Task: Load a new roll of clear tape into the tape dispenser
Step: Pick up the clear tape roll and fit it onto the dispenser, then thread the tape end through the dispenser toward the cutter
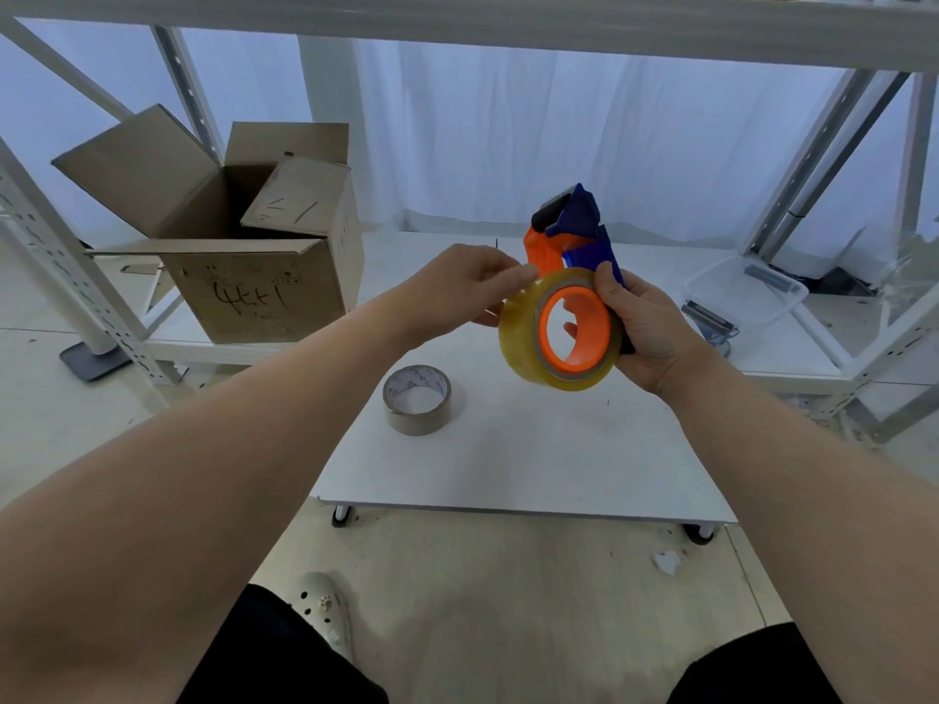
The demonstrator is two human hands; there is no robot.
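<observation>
A blue and orange tape dispenser is held up over the low white table. A roll of clear yellowish tape sits on the dispenser's orange hub. My right hand grips the dispenser from the right, thumb on the roll's upper edge. My left hand is at the roll's upper left, its fingertips pinching at the roll's outer edge. Whether a loose tape end lies between those fingers is too small to tell.
An empty brown cardboard tape core lies on the table. An open cardboard box stands on the shelf at left. A clear plastic tray and metal parts lie at right. Shelf posts flank both sides.
</observation>
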